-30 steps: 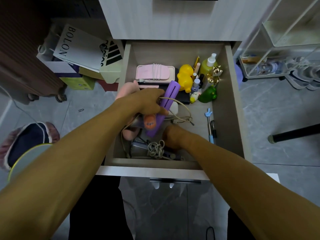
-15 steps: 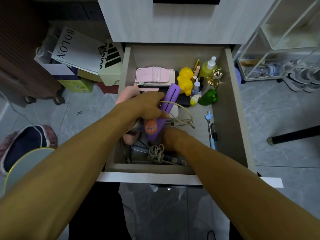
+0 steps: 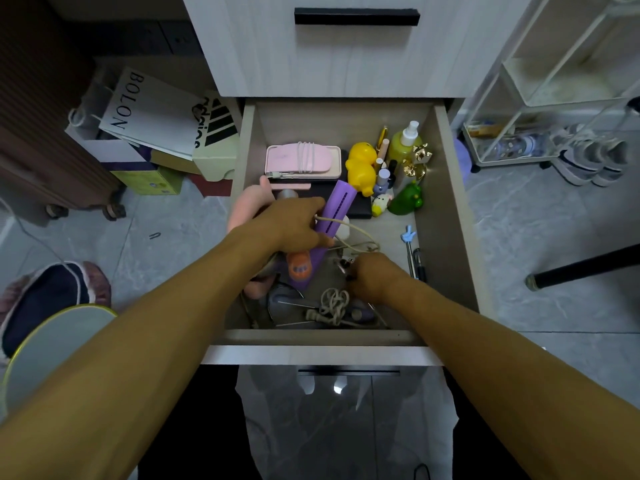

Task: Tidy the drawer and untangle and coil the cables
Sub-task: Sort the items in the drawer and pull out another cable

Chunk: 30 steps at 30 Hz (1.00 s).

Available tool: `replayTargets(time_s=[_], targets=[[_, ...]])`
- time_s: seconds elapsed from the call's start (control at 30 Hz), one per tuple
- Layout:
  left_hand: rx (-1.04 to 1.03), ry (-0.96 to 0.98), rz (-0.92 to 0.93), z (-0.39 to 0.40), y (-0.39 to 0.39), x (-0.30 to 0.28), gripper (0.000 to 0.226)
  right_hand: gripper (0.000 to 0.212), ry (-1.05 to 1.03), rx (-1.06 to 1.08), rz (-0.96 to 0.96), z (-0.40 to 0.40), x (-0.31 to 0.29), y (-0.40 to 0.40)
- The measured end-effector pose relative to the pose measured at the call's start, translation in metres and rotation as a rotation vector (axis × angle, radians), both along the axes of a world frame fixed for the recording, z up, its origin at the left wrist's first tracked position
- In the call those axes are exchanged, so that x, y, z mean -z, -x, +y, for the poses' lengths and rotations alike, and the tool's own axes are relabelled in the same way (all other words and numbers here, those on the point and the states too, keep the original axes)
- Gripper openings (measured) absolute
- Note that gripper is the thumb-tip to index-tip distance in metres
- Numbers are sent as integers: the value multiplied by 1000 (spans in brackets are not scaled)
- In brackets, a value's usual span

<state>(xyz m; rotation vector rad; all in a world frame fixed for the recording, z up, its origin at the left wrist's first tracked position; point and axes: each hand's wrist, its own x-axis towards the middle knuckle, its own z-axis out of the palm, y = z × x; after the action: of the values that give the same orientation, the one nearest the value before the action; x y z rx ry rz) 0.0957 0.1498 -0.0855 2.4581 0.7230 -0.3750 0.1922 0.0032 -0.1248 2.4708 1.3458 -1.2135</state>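
Beige cable (image 3: 349, 237): thin, soft cord looped near the middle of the open wooden drawer (image 3: 446, 209), one strand crossing the purple device; plug end lying just above the right hand.
Handling: light and limp, likely to snag on neighbours; best taken near the plug end and drawn out slowly, loop by loop.
Purple tube-shaped plastic device (image 3: 327, 223): tilted, upper end toward the drawer's back edge, orange face sticker low on its body; rigid, light, smooth.
Left hand (image 3: 294, 225): fingers wrapped around the purple device at mid-length, the beige cable passing under the fingers.
Right hand (image 3: 372, 277): fingers curled down among small items by the cable's plug end; whether pinching anything, cannot tell.
Knotted beige cord bundle (image 3: 333, 301): near the drawer's front edge, just left of the right hand, tangled, untouched.
Pink flat case (image 3: 303, 161): back left corner, white cord wound around it.
Yellow rubber duck (image 3: 362, 164): back centre.
Green spray bottle (image 3: 405, 142): back right corner.
Blue-topped pen (image 3: 408, 244): along the right wall.
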Motion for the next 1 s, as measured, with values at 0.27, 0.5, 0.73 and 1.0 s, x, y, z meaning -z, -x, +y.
replayTargets(time_s=[0.27,0.5,0.73,1.0], targets=[[-14,-167,-16,-21,1,2,35,25,-47,227,-221,-26,-29,-25],[-146,-108,-78,-34,-4,19,32,25,19,190,-383,-25,-26,-42],[-174,-206,-75,-48,-7,37,35,27,32,147,-390,-27,-8,-39],[-63,-350,-15,-53,-5,39,44,31,43,81,-405,-30,-4,-37]])
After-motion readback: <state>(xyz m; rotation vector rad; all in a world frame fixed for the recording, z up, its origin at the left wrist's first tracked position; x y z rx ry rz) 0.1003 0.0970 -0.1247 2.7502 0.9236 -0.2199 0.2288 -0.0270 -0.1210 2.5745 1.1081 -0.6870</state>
